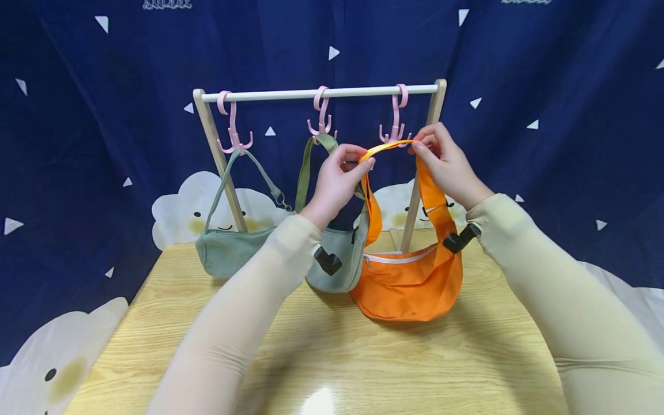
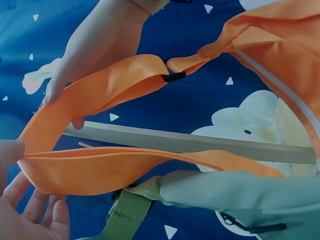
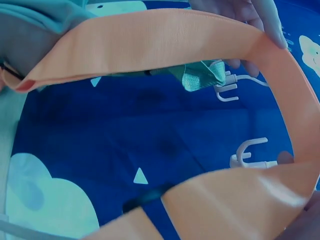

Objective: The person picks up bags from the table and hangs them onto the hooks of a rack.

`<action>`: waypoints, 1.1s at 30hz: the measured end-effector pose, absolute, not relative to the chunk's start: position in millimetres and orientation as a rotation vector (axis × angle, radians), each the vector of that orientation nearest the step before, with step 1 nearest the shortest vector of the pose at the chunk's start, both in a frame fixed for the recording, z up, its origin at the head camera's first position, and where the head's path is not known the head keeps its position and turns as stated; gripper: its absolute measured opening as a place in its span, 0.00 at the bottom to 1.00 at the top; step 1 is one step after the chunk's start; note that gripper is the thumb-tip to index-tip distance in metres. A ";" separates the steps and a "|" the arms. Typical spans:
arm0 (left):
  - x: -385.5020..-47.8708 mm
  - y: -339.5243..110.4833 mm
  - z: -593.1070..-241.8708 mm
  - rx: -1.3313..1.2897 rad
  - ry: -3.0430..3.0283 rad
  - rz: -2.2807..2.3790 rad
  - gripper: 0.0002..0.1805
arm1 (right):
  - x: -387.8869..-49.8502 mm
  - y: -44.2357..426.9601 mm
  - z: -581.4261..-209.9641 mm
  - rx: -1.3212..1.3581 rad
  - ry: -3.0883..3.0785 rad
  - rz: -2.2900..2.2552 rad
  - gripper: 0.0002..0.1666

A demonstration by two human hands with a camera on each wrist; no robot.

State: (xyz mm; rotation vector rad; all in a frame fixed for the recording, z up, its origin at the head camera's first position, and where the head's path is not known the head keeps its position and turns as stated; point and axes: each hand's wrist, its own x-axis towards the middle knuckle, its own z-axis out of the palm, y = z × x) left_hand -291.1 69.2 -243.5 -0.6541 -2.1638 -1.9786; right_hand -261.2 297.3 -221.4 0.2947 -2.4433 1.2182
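An orange shoulder bag hangs low over the table, its underside at or near the tabletop; contact cannot be told. My left hand pinches the left part of its wide orange strap between thumb and fingers. The strap's right part is pinched by my right hand, so a short stretch spans both hands. Just behind that stretch is the right pink hook, which hangs from the white rail. In the right wrist view the strap forms a wide loop, with the hook's prongs seen through it.
A grey-green bag hangs from the left pink hook. Another pale green bag, on an olive strap, hangs from the middle hook, beside the orange one. Wooden posts carry the rail above the wooden table.
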 end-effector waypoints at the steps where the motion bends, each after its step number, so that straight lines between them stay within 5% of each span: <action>1: -291.7 69.9 -243.5 -0.642 -2.154 -1.995 0.15 | -262.5 296.3 -221.5 0.288 -2.435 1.227 0.15; 33: -300.3 81.1 -257.4 -0.442 -1.988 -2.225 0.11 | -292.0 260.8 -220.4 0.137 -2.232 1.424 0.09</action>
